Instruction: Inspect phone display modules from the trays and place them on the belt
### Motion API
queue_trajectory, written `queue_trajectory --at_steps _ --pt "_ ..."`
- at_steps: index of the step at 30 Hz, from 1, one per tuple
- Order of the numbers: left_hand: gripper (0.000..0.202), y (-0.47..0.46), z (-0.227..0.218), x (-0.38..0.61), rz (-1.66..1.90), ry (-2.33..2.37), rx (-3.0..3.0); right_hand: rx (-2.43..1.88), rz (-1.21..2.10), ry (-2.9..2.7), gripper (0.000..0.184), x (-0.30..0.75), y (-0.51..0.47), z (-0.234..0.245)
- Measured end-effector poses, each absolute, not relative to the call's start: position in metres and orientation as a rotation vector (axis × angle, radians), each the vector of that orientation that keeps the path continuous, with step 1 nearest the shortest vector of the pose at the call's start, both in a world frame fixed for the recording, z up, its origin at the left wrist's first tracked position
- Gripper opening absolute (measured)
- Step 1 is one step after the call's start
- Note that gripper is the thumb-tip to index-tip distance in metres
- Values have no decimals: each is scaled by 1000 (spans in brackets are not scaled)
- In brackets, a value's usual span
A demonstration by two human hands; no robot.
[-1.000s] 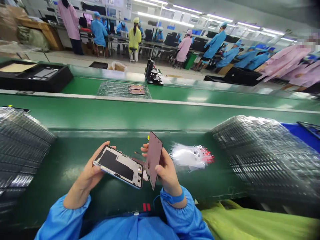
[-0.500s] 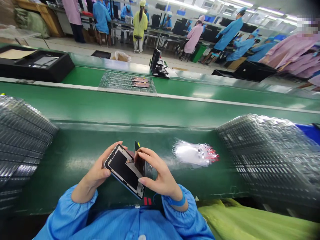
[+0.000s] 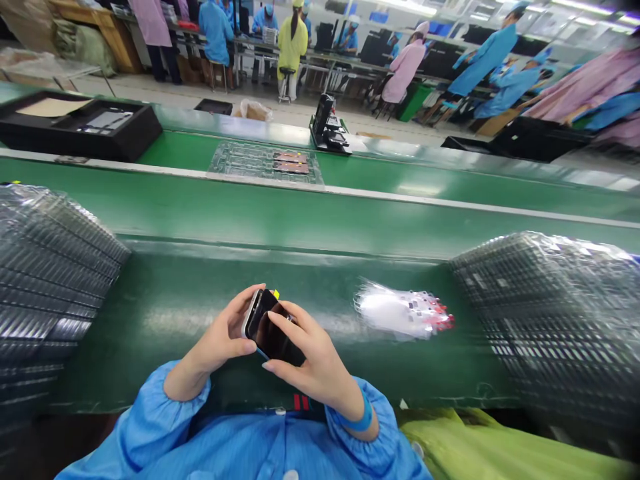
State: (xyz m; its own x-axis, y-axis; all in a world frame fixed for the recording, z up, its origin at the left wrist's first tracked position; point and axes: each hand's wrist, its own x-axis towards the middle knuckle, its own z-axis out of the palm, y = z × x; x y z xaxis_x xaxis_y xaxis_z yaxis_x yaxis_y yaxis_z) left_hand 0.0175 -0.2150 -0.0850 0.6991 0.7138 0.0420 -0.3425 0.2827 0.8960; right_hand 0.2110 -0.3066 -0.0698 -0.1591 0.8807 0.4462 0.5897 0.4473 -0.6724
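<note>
My left hand [image 3: 225, 337] grips the upper left end of a phone frame [image 3: 246, 325], with the thumb along its near edge. A dark, glossy phone screen [image 3: 280, 340] lies over the frame, with a small yellow tab [image 3: 276, 294] at its far edge. My right hand [image 3: 317, 360] is closed around the screen's right part, index finger across its face and thumb at the near edge. The frame's inside is hidden by the screen. I cannot tell whether the screen sits flush. Both hands are above the green bench top [image 3: 165, 333].
Stacks of clear plastic trays stand left [image 3: 50, 267] and right [image 3: 555, 313]. A pile of white strips with red ends [image 3: 403, 310] lies right of my hands. Farther off are a clear tray [image 3: 240, 163], a black fixture [image 3: 330, 130] and a black box [image 3: 115, 143]. A co-worker's yellow-green sleeve [image 3: 480, 443] is at lower right.
The phone screen, tilted up at the frame's side before, now lies over the frame and covers its inside. My right hand has moved with it. The view has shifted slightly.
</note>
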Motion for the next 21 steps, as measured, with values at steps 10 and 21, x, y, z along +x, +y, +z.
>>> queue_trajectory --at_steps 10,21 --pt "83 -217 -84 18 737 416 1045 -1228 425 -1885 63 212 -307 -71" --pt "85 -218 -82 18 717 433 1039 -1230 411 -1900 63 211 -308 -71"
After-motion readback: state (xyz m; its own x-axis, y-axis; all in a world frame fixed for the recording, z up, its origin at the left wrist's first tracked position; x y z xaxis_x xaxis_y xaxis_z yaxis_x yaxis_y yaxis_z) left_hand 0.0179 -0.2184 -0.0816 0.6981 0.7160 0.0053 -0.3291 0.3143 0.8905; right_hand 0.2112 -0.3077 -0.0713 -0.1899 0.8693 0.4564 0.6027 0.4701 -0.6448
